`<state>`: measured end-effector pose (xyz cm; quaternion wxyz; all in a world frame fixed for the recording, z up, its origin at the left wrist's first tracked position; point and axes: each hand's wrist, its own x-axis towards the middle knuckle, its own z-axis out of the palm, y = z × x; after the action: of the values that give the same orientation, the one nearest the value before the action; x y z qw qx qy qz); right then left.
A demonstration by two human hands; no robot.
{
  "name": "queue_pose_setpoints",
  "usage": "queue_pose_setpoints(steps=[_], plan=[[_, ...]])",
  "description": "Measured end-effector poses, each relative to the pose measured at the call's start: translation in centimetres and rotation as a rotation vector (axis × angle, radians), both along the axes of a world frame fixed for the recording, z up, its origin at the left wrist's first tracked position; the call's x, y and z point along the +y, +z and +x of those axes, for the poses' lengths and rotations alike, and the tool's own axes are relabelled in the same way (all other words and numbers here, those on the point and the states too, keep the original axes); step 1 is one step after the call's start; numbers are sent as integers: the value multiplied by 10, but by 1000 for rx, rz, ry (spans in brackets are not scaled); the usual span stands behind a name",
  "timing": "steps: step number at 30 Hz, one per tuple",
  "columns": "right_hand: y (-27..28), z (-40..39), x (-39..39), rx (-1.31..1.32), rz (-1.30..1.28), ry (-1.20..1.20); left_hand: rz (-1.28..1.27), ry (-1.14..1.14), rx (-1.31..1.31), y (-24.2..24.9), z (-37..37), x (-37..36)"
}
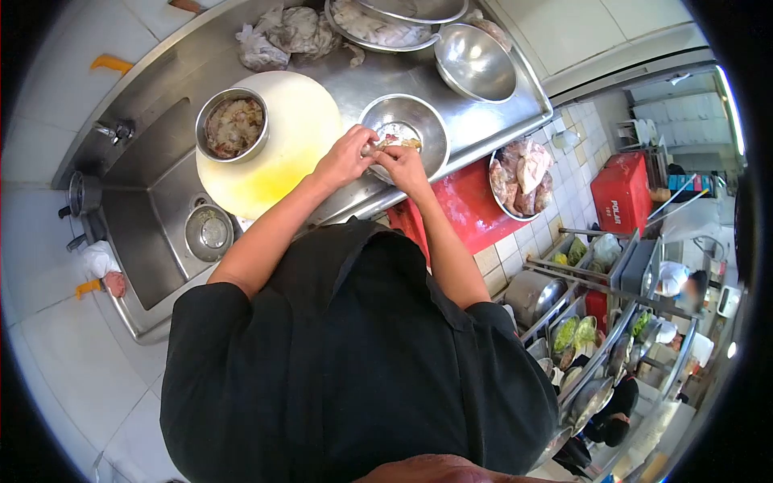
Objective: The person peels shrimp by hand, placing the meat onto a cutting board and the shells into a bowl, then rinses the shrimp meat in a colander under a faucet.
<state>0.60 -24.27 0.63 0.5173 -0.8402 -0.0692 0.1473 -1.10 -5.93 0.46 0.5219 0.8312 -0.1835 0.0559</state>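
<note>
Both hands meet over the near rim of a steel bowl (435,137) standing on the sink counter. My left hand (346,158) is closed around a small pale piece of raw food (369,150), whose kind I cannot make out. The fingers of my right hand (405,167) pinch at the same piece from the other side. Some whitish and reddish bits lie inside the bowl. To the left, a deep steel pot (263,143) of greyish-brown raw pieces stands on a round, yellow-stained cutting board (310,113).
Behind are an empty steel bowl (477,64), a basin (378,47) of pale food and plastic bags (294,30). The sink (153,217) holds a small pot (209,232). At right, a bowl of raw meat (522,179) sits beside a red surface (467,209); farther off stands a red box (620,193).
</note>
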Motion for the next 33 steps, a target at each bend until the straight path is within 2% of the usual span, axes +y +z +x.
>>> queue_pose_setpoints(steps=[5,8,11,14,17,20,24,25,28,31,33], plan=[[-21,1,3,-10,96,-145,2,21,-85,-10,-13,1],[-3,-4,8,7,74,-187,0,44,-125,-14,-16,2],[4,-8,11,-81,65,-257,1,82,-160,-14,-17,2],[2,-7,11,-132,-119,-267,-25,109,-156,-15,-15,-1],[-21,-1,7,-423,-150,-318,-67,144,-125,-19,-13,-1],[-3,4,-17,-239,-153,-395,-92,204,-106,-13,-11,9],[10,17,-39,32,-650,-195,-152,191,17,-11,-3,19],[8,18,-39,-8,-638,-209,-131,171,58,-12,-1,19],[-13,21,-32,-589,-246,-212,-57,117,40,-12,4,16],[-2,11,-6,-396,57,5,-53,88,20,-10,6,8],[-7,5,5,-203,75,-23,-71,84,34,-8,6,4]])
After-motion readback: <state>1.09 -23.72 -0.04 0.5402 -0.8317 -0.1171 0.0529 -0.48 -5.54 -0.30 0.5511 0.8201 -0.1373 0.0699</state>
